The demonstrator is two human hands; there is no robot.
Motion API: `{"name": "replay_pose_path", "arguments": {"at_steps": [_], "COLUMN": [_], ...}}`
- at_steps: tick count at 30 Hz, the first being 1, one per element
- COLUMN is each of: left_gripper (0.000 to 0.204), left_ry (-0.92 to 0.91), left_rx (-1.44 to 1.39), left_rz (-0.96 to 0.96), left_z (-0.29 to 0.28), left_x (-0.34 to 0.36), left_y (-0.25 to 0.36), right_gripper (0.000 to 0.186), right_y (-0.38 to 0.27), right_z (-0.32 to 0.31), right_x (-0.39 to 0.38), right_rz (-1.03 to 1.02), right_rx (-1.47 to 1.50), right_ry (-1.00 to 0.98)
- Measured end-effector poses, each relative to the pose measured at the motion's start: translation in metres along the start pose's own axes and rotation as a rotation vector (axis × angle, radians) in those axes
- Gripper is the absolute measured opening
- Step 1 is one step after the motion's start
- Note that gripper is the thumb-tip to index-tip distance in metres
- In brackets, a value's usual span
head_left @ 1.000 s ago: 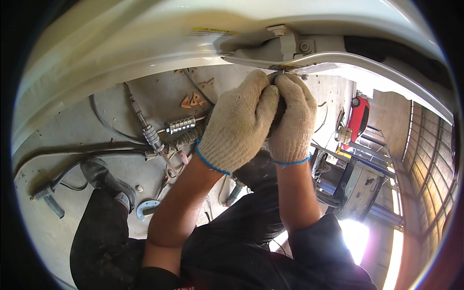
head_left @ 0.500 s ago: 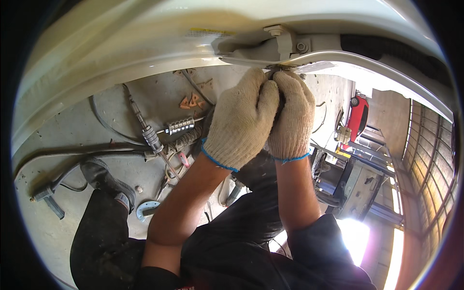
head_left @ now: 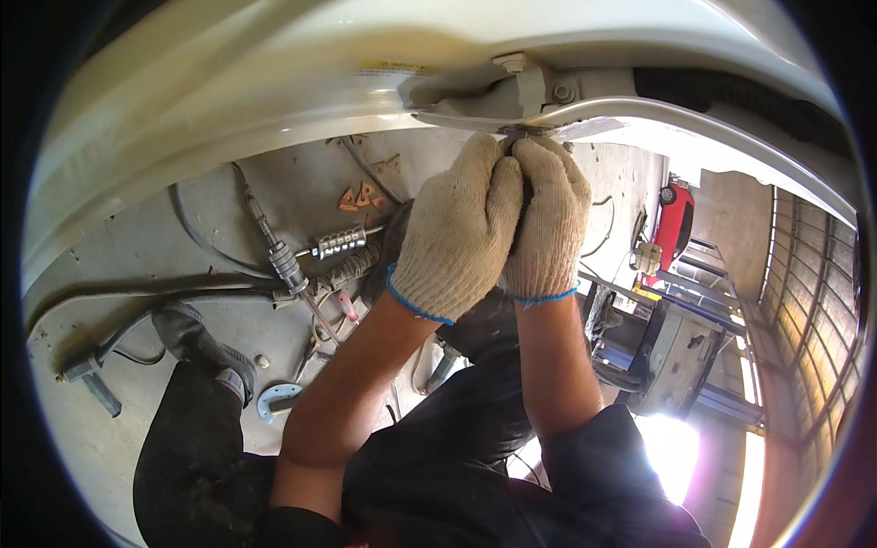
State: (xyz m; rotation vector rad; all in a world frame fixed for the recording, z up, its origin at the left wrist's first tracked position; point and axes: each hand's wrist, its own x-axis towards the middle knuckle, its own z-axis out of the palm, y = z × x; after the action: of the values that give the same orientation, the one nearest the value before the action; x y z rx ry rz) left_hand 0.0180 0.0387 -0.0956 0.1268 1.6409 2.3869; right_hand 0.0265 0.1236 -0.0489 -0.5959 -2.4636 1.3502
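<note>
My left hand and my right hand wear off-white knitted gloves with blue cuffs. They press side by side under the lower edge of a cream-coloured vehicle body panel. Both sets of fingers are bent together at a seam, where a curved white strip of bodywork meets the panel. Something dark shows between the fingertips, too covered to make out. Just above them are a pale metal bracket and a bolt head.
On the concrete floor lie a slide hammer, a chrome weighted tool, cables, small copper-coloured pieces and a round blue-grey disc. My booted foot is at left. A grey cabinet and a red car stand at right.
Both hands stay at the same seam with fingers closed. The bodywork and right hand appear slightly farther left in view; little else differs.
</note>
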Motion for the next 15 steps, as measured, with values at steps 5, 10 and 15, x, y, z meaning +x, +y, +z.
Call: {"name": "replay_pose_path", "arguments": {"at_steps": [5, 10, 15], "left_gripper": [0.020, 0.019, 0.018], "left_ry": [-0.022, -0.012, -0.014], "left_rx": [-0.022, -0.017, 0.020], "left_rz": [-0.017, -0.013, 0.025], "left_z": [-0.0006, 0.0005, -0.0001], "left_x": [0.0015, 0.0019, -0.0006], "left_y": [0.0015, -0.0029, -0.0004], "right_gripper": [0.017, 0.018, 0.018], "right_y": [-0.0022, -0.0061, -0.0044], "right_z": [0.0032, 0.0060, 0.0043], "right_x": [-0.0007, -0.0011, -0.0040], "right_rz": [-0.074, 0.151, 0.030], "right_rx": [-0.048, 0.149, 0.037], "right_ry": [0.045, 0.057, 0.053]}}
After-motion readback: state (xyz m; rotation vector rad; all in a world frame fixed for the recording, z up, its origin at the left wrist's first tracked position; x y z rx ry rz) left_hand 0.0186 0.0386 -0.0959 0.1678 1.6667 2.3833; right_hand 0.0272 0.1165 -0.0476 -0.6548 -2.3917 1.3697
